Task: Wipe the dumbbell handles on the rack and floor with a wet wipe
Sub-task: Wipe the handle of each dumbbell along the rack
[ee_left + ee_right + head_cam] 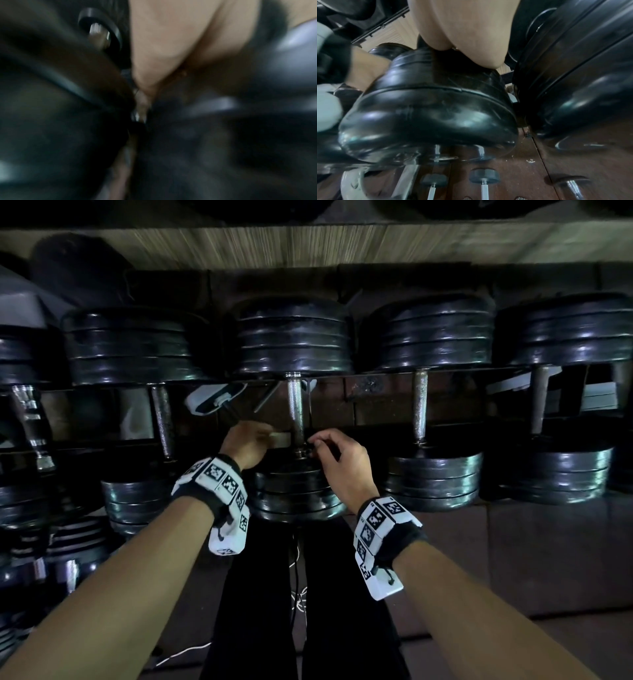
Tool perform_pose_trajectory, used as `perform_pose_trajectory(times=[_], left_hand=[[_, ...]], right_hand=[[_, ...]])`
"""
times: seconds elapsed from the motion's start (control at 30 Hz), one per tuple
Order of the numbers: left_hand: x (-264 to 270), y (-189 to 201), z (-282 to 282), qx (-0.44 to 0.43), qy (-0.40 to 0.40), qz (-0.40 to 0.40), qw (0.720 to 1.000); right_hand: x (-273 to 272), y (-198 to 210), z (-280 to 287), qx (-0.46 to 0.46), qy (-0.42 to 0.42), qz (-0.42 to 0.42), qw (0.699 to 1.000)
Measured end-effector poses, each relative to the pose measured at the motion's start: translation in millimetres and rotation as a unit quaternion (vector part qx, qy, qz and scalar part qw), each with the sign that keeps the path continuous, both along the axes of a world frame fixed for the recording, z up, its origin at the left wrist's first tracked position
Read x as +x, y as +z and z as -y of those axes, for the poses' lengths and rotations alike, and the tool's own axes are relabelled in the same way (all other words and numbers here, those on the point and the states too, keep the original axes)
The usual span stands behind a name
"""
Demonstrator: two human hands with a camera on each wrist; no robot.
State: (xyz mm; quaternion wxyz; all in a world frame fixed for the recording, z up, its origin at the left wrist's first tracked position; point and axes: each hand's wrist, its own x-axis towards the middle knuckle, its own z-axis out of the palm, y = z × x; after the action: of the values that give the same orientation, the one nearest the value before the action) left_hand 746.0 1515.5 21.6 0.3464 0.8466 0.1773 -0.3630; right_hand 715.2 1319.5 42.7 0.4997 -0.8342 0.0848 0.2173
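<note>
Both hands reach to the near end of the middle dumbbell handle (297,409) on the rack (370,386). The left hand (244,444) curls its grip around a pale wipe (280,438), just left of the handle. The right hand (337,458) pinches at the handle's near collar; what it holds, I cannot tell. Black plates (294,335) crowd both ends, leaving a narrow gap. Knuckles could scrape the plates, or the wipe snag on the knurling.

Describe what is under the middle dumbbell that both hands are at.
In the right wrist view, under the middle dumbbell lies a dark brown floor with smaller dumbbells on it. The dumbbell's weight covers the floor directly beneath; the head view shows only the person's dark trousers there.
</note>
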Motion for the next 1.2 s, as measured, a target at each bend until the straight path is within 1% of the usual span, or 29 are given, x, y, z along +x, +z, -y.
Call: perform_pose_trajectory(times=[0.07, 0.13, 0.23, 0.4, 0.53, 0.6, 0.7, 0.77, 0.83, 0.93, 1.0, 1.03, 1.1, 1.2], left_hand=[[3.0, -3.2, 13.2, -0.066, 0.003, -0.041, 0.997], [3.4, -8.0, 17.8, -0.089, 0.013, -0.045, 0.995], [-0.3, -8.0, 16.4, -0.074, 0.006, -0.033, 0.997], [-11.0, 1.4, 13.8, -0.015, 0.015, 0.023, 1.000], [-16.0, 6.2, 7.2, 0.006, 0.008, 0.032, 0.999], [-11.0, -1.4, 8.9, -0.015, 0.009, 0.025, 1.000], [1.3, -12.3, 16.1, -0.063, 0.001, -0.028, 0.998], [4.5, -16.8, 18.8, -0.077, 0.011, -0.044, 0.996], [1.1, -12.6, 16.8, -0.057, 0.009, -0.029, 0.998], [-10.3, -0.8, 12.0, -0.016, 0.016, 0.031, 0.999], [-17.3, 9.1, 11.8, 0.004, 0.002, 0.052, 0.999], [-20.0, 13.6, 12.0, 0.003, -0.001, 0.055, 0.998], [-24.0, 20.4, 13.8, -0.031, 0.013, 0.058, 0.998], [-25.3, 32.9, 20.2, -0.089, 0.055, 0.083, 0.991]], right_hand=[[0.1, -0.4, 0.1, -0.004, 0.001, 0.000, 1.000], [0.1, -1.2, 0.3, -0.004, 0.002, -0.004, 1.000], [-0.7, -1.1, 0.6, -0.001, 0.004, 0.001, 1.000], [-2.6, -2.1, -0.4, -0.003, -0.003, 0.022, 1.000], [-1.9, -2.3, -0.7, -0.006, -0.002, 0.010, 1.000], [-1.5, -2.6, -1.0, -0.011, 0.001, 0.007, 1.000], [-0.6, -1.5, -1.9, -0.009, 0.002, 0.007, 1.000], [-1.0, -2.1, -2.2, -0.011, 0.003, 0.003, 1.000], [-2.0, -2.5, -2.7, -0.022, 0.007, 0.001, 1.000], [-2.5, -4.1, -3.3, -0.028, 0.014, 0.002, 1.000], [1.0, -2.1, -2.1, -0.021, 0.018, -0.002, 1.000], [3.3, -1.2, -0.3, -0.018, 0.026, -0.010, 0.999], [9.8, 3.1, 3.6, -0.006, 0.062, -0.031, 0.998], [21.1, 2.5, 10.7, 0.000, 0.156, -0.068, 0.985]])
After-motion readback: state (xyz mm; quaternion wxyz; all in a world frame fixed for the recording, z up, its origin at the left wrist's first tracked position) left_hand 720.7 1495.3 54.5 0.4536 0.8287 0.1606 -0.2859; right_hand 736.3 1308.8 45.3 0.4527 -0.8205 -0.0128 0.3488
